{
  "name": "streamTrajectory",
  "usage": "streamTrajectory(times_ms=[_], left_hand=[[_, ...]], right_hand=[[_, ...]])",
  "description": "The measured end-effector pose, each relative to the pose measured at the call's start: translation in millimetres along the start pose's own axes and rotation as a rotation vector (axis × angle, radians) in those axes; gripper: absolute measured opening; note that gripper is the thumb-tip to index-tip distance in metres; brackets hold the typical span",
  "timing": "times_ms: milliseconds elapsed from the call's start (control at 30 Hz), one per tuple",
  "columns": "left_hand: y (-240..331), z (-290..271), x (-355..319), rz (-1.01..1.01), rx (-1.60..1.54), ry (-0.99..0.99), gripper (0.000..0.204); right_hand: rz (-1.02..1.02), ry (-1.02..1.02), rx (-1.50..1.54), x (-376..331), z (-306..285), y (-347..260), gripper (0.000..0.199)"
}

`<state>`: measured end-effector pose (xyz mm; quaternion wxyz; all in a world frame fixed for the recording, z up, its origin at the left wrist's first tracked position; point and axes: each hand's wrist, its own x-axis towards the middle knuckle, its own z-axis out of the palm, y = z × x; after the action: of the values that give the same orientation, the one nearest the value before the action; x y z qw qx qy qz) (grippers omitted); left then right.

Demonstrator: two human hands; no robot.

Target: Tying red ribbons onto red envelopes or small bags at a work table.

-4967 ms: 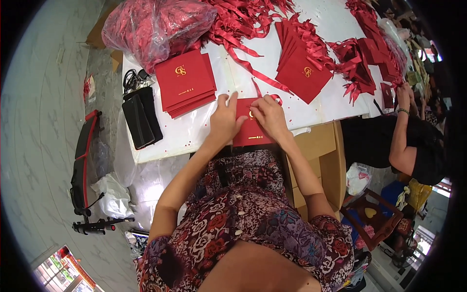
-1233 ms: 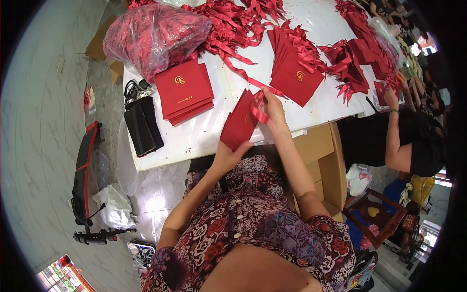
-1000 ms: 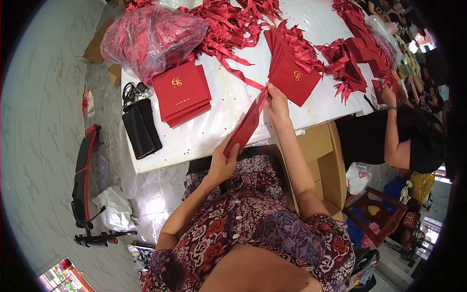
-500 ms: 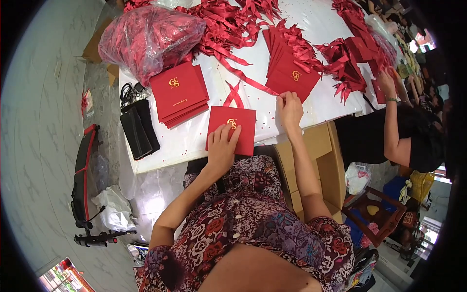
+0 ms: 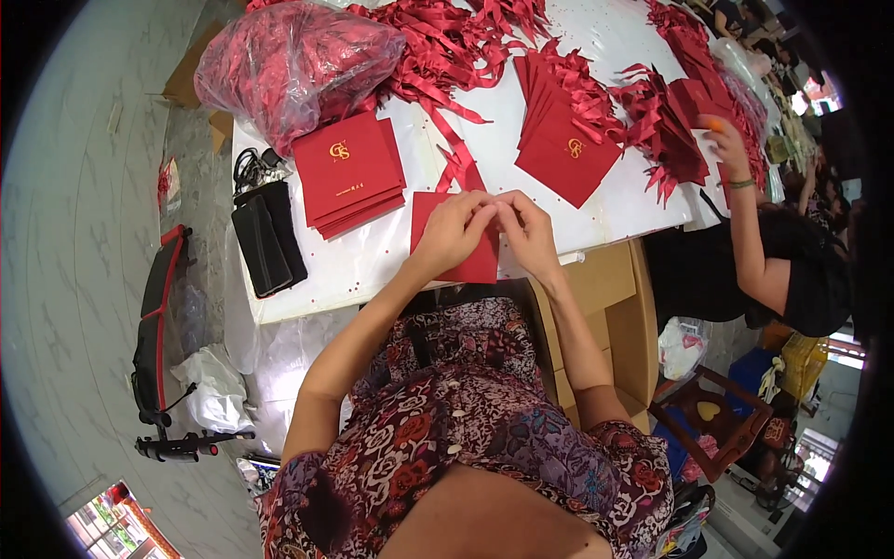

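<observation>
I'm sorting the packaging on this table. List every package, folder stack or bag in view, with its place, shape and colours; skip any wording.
Red folder: flat on the white table, under the left hand and right hand.
Left folder stack: square, red, gold emblem.
Right folder stack: fanned, red, gold emblem, ribbons among it.
Plastic bag: far left corner, clear, bulging with red material.
Black pouch: left table edge, oblong.
Cardboard box: under the table, brown.

Packing workshop: white table (image 5: 596, 200) heaped with red ribbons (image 5: 447, 47), stacked folders (image 5: 349, 172).
</observation>
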<state>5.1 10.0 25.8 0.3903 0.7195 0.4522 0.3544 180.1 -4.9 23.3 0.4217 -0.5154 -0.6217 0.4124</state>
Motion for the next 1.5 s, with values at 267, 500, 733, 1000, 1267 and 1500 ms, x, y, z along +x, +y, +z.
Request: streamTrajectory(times_ms=[267,500,733,1000,1267,1500], left_hand=[[-26,24,-5,-0.237,-0.792,-0.115,0.021],[-24,7,-19,-0.125,-0.274,0.159,0.016],[-41,-5,-12,0.106,0.460,0.220,0.039],[-35,-2,-4,0.127,0.636,0.092,0.050],[-35,1,4,0.066,0.472,0.018,0.031],[-31,13,3,-0.118,0.321,0.065,0.029]], right_hand=[[0.203,-0.041,0.444,-2,-2,9,0.019],[-0.099,-0.041,0.976,-2,-51,-14,0.016],[-0.067,-0.478,1.167,-10,-70,-20,0.023],[0.080,0.006,-0.061,1,7,30,0.015],[-0.022,0.121,-0.372,3,23,23,0.008],[0.019,0.153,-0.420,5,29,24,0.012]])
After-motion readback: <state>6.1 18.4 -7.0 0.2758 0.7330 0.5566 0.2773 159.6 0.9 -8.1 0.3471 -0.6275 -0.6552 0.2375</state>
